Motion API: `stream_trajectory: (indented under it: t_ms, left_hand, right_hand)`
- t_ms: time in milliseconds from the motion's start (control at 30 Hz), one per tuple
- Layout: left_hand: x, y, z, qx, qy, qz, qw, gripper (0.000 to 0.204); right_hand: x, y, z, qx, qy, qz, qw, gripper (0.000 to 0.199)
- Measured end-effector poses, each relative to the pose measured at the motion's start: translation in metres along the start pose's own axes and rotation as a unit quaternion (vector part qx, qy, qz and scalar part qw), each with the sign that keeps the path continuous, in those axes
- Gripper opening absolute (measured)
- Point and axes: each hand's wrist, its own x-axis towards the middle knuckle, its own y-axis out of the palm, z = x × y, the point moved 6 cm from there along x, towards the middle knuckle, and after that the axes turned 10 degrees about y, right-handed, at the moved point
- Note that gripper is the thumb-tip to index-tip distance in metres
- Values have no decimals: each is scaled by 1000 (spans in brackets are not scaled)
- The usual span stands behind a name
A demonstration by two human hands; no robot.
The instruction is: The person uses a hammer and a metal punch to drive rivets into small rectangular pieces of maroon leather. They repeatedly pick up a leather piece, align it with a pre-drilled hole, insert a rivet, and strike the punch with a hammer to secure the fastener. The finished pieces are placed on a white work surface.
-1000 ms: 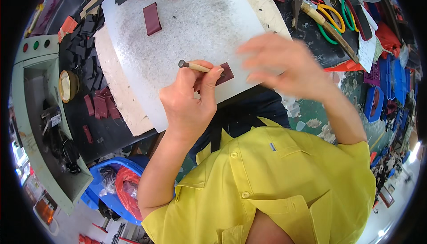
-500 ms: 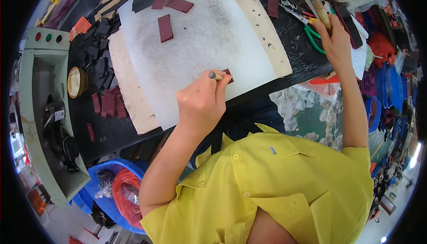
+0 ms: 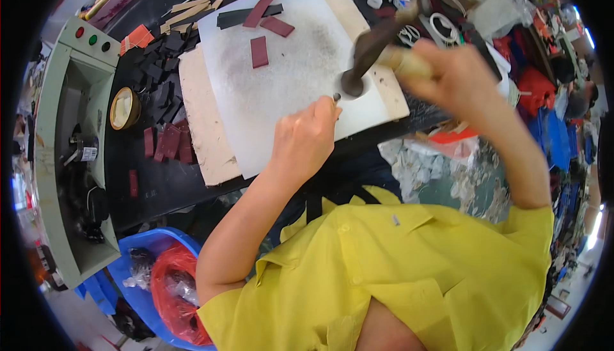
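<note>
1. Punch (image 3: 337, 97) is gripped in the left hand (image 3: 306, 133), fingers closed round it, only its dark top end showing; it is held over the white sheet (image 3: 259, 111), near the sheet's near right edge
2. Hammer (image 3: 371, 52) is grasped by its handle in the right hand (image 3: 455, 73); its head is held just beside the punch top, no contact seen, so the blow is judged not landed
3. Work spot under the punch is hidden by the left hand; whether any mark is made cannot be told
4. Three maroon strips (image 3: 259, 52) and a black strip (image 3: 230, 18) are spread on the sheet's far part, not held
5. Maroon pieces (image 3: 169, 141) are heaped left of the sheet; whether finished or waiting cannot be judged
</note>
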Motion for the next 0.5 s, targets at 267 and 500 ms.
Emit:
stream_trajectory:
  t_ms: [267, 500]
  left_hand:
    - [-1, -5, 1, -44, -6, -44, 998, 14]
    - [-11, -7, 12, -94, -90, -51, 990, 10]
  right_hand:
    - [-23, 61, -10, 5, -6, 39, 999, 28]
    - [-23, 80, -7, -17, -35, 72, 997, 28]
